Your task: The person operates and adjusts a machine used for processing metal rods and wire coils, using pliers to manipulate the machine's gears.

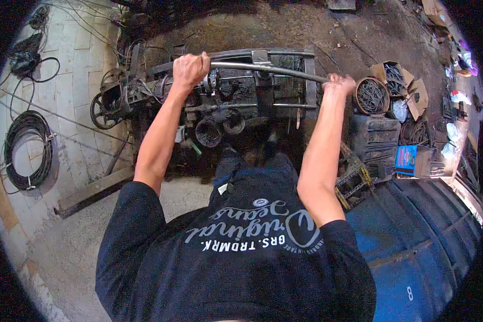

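A long grey metal rod runs crosswise above a greasy machine bed. My left hand is closed in a fist round its left part, above the machine's head. Farther right, my right hand is wrapped round the rod's right end, just past the bed's edge; the fingers hide that end. Beneath the rod lie dark rails and a thinner bar. A handwheel sits at the machine's left side. Two dark round cups are at its near side.
At the right stand a round bin of metal pieces, open cardboard boxes and a dark crate. Blue metal sheeting fills the lower right. A coiled black cable hangs on the pale left wall. A long beam lies nearby.
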Available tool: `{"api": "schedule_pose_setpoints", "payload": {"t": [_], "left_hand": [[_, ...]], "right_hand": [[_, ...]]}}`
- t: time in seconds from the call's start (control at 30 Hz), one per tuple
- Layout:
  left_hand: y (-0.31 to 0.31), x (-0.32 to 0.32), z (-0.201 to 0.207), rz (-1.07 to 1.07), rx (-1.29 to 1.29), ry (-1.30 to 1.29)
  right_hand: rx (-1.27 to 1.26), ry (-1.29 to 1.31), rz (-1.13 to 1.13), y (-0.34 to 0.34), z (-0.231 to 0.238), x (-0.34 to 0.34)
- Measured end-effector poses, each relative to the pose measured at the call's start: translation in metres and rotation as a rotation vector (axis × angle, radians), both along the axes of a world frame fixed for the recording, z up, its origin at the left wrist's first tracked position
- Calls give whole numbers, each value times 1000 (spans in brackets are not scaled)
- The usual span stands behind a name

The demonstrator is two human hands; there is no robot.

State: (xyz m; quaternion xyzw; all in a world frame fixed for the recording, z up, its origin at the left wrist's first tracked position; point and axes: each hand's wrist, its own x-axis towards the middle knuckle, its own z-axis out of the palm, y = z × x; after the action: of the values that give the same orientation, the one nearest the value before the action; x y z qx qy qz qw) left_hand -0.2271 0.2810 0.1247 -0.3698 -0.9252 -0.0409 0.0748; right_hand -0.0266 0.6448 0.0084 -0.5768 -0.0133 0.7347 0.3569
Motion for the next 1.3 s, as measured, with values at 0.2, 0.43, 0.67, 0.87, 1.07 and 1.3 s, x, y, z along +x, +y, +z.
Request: {"api": "schedule_pose_setpoints", "payload": {"t": [0.2,0.43,0.67,0.87,1.07,1.3], "left_hand": [[-32,97,-15,248,-12,-38],[-73,115,-38,317,-67,-234],[-149,106,-14,497,835,-582],[-203,139,-25,703,918,-448],[-243,144,-36,804,900,-320],[-240,150,-51,795,840,-365]], "right_hand": [[332,38,305,40,38,-122],[743,-757,434,-31,48,-172],[736,-831,797,-109,67,-159],[1241,-617,1649,-225,103,-178],[1617,-590,2036,-248,112,-37],[1261,-694,1785,-129,86,-45]]}}
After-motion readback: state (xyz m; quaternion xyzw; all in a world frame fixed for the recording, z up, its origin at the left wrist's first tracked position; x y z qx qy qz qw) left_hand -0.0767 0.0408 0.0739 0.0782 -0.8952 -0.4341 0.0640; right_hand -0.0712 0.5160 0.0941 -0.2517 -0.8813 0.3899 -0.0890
